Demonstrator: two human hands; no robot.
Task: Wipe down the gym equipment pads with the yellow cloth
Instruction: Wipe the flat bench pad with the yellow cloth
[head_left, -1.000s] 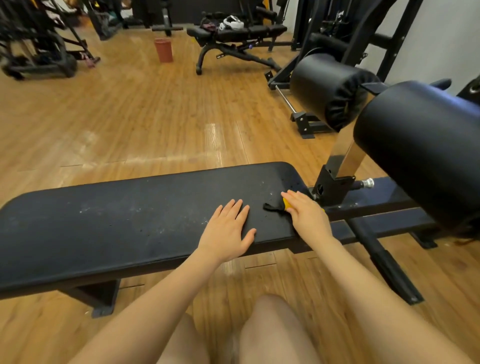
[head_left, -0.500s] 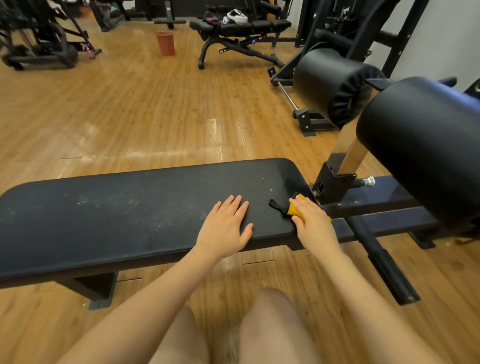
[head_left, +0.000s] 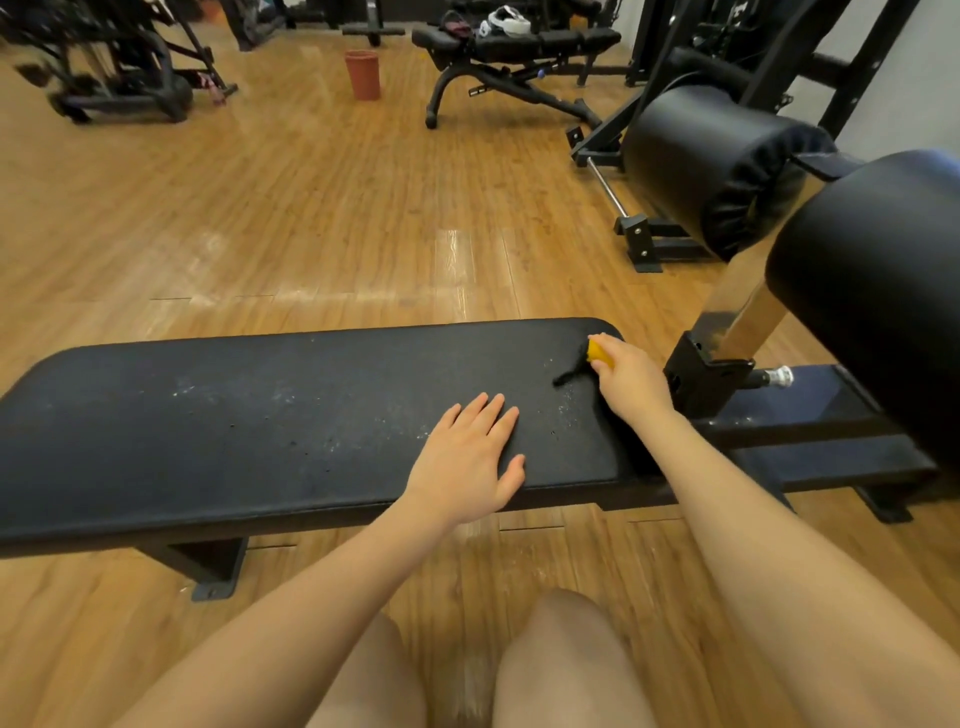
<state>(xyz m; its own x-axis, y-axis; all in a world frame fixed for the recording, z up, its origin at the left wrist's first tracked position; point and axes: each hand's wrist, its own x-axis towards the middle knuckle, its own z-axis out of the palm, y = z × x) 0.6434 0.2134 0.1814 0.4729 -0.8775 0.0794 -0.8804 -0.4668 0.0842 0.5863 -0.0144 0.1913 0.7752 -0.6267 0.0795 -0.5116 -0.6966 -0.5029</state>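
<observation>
We note our left hand (head_left: 470, 457) lying flat, fingers straight, on the long black padded bench top (head_left: 234, 415). Our right hand (head_left: 631, 379) grips the bunched yellow cloth (head_left: 597, 352) against the pad's far right corner. Two black cylindrical roller pads (head_left: 711, 161) stand right, beyond a black steel bracket (head_left: 698, 376).

Warm wood-plank floor (head_left: 291, 197) is filling the room, with pale glare showing near the middle. A reddish-brown bin (head_left: 362, 74) is standing on it at the back, near an adjustable bench (head_left: 519, 47). Dark machines (head_left: 114, 67) are sitting at far left. A light wall (head_left: 904, 88) is showing behind a black rack (head_left: 769, 41) at right.
</observation>
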